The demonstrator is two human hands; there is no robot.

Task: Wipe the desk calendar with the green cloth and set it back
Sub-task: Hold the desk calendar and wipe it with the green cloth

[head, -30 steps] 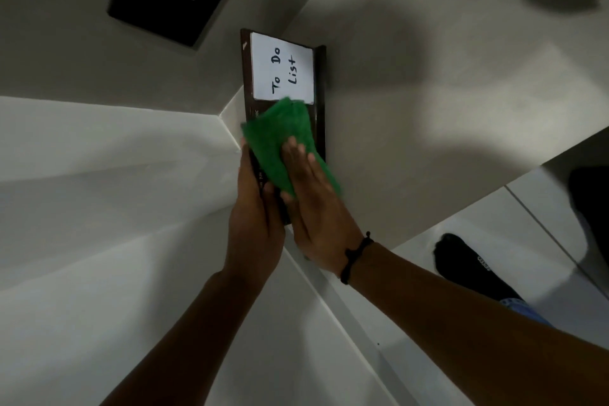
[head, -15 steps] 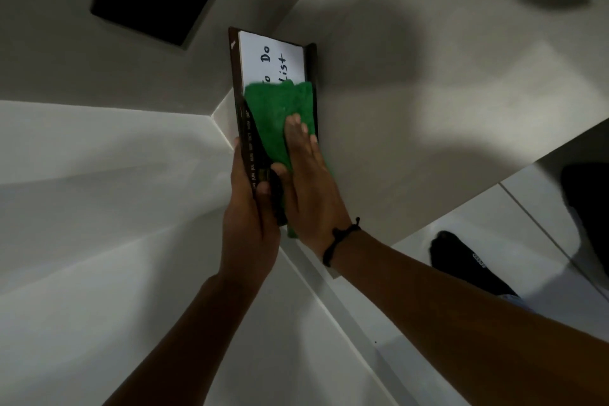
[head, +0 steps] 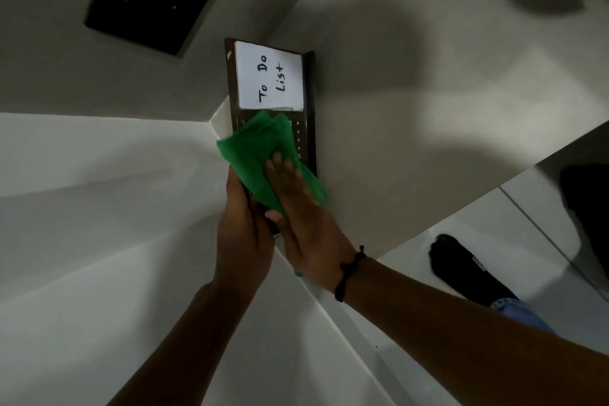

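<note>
**Operator:** Watching the wipe from here, I see the green cloth [head: 263, 161] has come back down the desk calendar [head: 304, 128]. Half a second ago it covered the lower part of the white "To Do List" card [head: 269, 76]; now the whole card is bare again and the cloth sits just below it, over the dotted dark strip.

**Second:** So that's the return half of a stroke?

**Operator:** That's my reading. A second ago it sat low, then went up, now it is low again, so one full pass over the face looks done.

**Second:** What are the grips doing?

**Operator:** My right hand [head: 303, 224] lies flat, fingers spread and pressed onto the cloth, pushing it against the calendar rather than pinching it. My left hand [head: 242, 227] is wrapped around the calendar's near end, just beside the right grip, thumb closed on the edge.

**Second:** And where is the calendar itself?

**Operator:** Lifted in the left grip, running away from it over the inner corner of the pale counter [head: 428, 109]. I cannot tell whether its far end touches.

**Second:** Meaning for the task?

**Operator:** The face has been covered at least once, I'd judge. The edges and the back may remain, and setting it down is not yet done.
</note>
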